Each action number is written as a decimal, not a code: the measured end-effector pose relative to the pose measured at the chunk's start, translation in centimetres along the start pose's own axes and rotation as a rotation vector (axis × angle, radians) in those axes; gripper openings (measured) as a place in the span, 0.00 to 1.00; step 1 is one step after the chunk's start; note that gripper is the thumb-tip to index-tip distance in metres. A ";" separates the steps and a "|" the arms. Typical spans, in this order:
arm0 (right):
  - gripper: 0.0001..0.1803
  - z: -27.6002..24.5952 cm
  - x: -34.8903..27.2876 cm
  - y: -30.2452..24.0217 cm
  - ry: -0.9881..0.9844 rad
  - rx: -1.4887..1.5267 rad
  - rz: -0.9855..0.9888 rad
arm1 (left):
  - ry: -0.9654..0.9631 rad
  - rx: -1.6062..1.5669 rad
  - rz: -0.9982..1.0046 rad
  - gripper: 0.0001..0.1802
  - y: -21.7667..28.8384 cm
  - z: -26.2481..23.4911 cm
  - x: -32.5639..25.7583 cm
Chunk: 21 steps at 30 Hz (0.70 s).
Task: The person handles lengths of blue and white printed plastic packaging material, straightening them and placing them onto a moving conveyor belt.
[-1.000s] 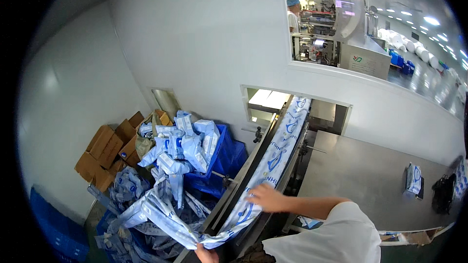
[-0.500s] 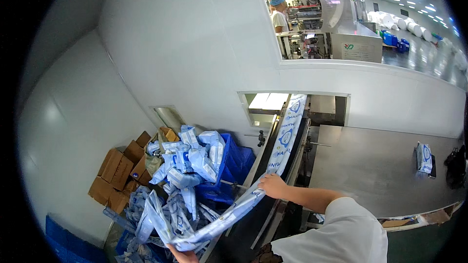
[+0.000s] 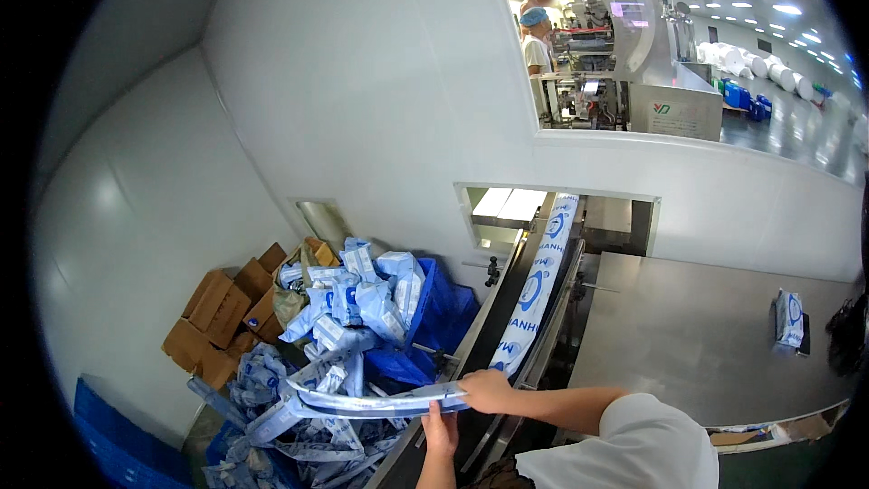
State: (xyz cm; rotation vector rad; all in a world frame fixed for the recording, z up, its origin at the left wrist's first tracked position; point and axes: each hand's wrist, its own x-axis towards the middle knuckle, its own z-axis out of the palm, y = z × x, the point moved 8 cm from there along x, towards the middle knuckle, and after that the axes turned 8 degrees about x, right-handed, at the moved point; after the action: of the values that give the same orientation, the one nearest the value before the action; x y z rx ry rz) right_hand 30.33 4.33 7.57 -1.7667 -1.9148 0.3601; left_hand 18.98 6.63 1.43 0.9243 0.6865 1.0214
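A long blue-and-white strip of joined packs (image 3: 536, 290) runs out of the wall opening and down the narrow conveyor (image 3: 493, 326). My right hand (image 3: 484, 389) grips the strip where it leaves the belt. From there the strip bends left in a flat loop (image 3: 362, 398) toward the heap of packs. My left hand (image 3: 441, 430) reaches up from below and holds the strip just left of my right hand. My right forearm and white sleeve come in from the lower right.
A heap of blue-and-white packs (image 3: 362, 299) fills a blue bin (image 3: 444, 317) left of the conveyor, with cardboard boxes (image 3: 217, 317) behind. A steel table (image 3: 706, 344) on the right bears one pack (image 3: 789, 319). People in caps (image 3: 536, 36) work behind a window.
My right hand has drawn the strip down the conveyor toward me. The strip's free end now stretches flatter to the left, and my left hand has come up under it.
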 end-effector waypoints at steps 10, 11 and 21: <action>0.23 3.7 -3.5 -5.7 -0.031 0.157 -0.291 | 0.305 -0.019 0.013 0.29 -1.0 -6.8 -1.4; 0.23 3.8 -4.0 -6.1 -0.084 0.144 -0.348 | 0.329 -0.027 -0.017 0.30 -1.2 -7.7 -1.8; 0.21 -6.4 -2.7 8.9 0.290 -0.336 -0.291 | 0.507 -0.108 -0.025 0.18 0.9 -13.5 -6.7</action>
State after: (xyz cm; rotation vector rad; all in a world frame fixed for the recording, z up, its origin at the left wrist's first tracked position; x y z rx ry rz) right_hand 41.30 1.86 7.87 -1.5926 -2.0602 -0.3220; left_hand 4.86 4.89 -3.58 0.5600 1.0486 1.2728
